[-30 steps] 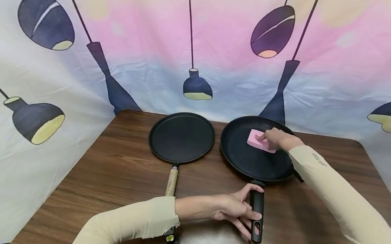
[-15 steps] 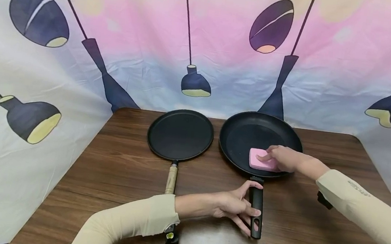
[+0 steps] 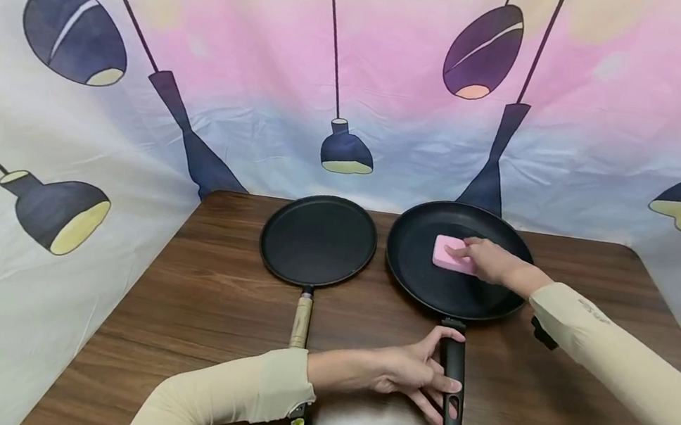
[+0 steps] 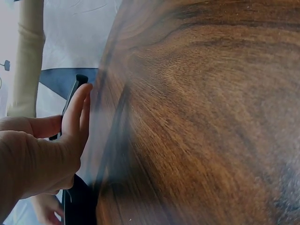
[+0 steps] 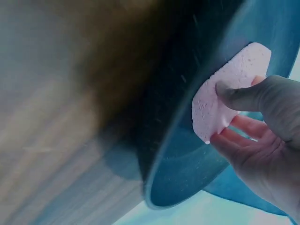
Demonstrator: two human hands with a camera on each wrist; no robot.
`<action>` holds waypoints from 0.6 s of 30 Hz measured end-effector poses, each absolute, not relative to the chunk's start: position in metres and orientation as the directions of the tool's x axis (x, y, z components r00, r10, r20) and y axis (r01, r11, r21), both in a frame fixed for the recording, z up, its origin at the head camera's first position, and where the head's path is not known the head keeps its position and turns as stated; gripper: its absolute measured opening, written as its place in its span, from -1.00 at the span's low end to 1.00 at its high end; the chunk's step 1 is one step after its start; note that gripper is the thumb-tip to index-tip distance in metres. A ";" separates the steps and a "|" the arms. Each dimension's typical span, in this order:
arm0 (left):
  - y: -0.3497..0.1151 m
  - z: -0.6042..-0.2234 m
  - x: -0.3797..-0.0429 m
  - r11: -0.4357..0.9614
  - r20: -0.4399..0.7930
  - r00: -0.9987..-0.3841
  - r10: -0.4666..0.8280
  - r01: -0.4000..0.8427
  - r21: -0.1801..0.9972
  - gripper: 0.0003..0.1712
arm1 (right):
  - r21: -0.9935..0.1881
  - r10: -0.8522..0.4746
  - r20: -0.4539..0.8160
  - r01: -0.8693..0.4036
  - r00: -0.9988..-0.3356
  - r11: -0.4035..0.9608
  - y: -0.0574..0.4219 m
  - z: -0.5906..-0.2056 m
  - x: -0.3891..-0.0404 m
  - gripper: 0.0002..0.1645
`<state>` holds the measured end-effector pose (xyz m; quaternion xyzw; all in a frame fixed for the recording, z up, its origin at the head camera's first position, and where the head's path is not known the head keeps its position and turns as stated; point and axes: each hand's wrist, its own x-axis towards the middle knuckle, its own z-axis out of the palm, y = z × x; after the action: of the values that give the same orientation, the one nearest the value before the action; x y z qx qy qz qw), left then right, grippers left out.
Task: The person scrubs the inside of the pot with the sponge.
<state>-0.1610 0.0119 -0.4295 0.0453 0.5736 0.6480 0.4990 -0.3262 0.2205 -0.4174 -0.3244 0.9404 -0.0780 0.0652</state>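
A pink sponge [image 3: 448, 255] lies against the inside of a black frying pan [image 3: 415, 278] at the right of the table. My right hand [image 3: 492, 261] grips the sponge's right side; in the right wrist view the thumb presses on one face of the sponge [image 5: 234, 70] and the fingers lie behind it. My left hand [image 3: 413, 372] holds the pan's black handle [image 3: 454, 368], thumb and fingers spread along it. In the left wrist view that hand [image 4: 47, 150] pinches the dark handle [image 4: 70, 98] close above the wood.
A flat black griddle pan [image 3: 319, 242] with a wooden handle [image 3: 301, 321] lies left of the frying pan, its lower handle hidden under my left forearm. The brown table [image 3: 209, 296] ends at a cloth backdrop [image 3: 258, 53] printed with lamps.
My right hand first slid the sponge toward the near side of the frying pan, then back up toward its middle. The left hand stays on the handle.
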 end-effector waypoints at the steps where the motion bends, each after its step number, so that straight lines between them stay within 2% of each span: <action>1: 0.013 -0.430 -0.160 0.158 -0.514 -0.494 0.701 -0.596 0.787 -0.31 | -0.180 -0.600 -0.073 -0.582 -0.796 0.793 0.221 -0.419 -0.332 -0.31; 6: 0.014 -0.430 -0.155 0.166 -0.514 -0.496 0.700 -0.588 0.792 -0.29 | -0.134 -0.517 -0.060 -0.506 -0.854 0.852 0.229 -0.422 -0.353 -0.37; 9: 0.013 -0.428 -0.156 0.165 -0.508 -0.504 0.699 -0.577 0.800 -0.30 | -0.129 -0.476 -0.107 -0.462 -0.873 0.877 0.230 -0.418 -0.359 -0.34; 14: 0.007 -0.423 -0.161 0.163 -0.501 -0.520 0.692 -0.564 0.810 -0.31 | -0.162 -0.483 -0.212 -0.457 -0.850 0.875 0.228 -0.400 -0.353 -0.34; 18: 0.005 -0.422 -0.162 0.162 -0.505 -0.526 0.684 -0.566 0.808 -0.32 | -0.197 -0.551 -0.218 -0.516 -0.806 0.833 0.233 -0.393 -0.331 -0.33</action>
<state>-0.1624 0.0046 -0.4216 0.0501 0.5887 0.6455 0.4840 -0.3309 0.2334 -0.3928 -0.2813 0.9480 -0.0641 0.1341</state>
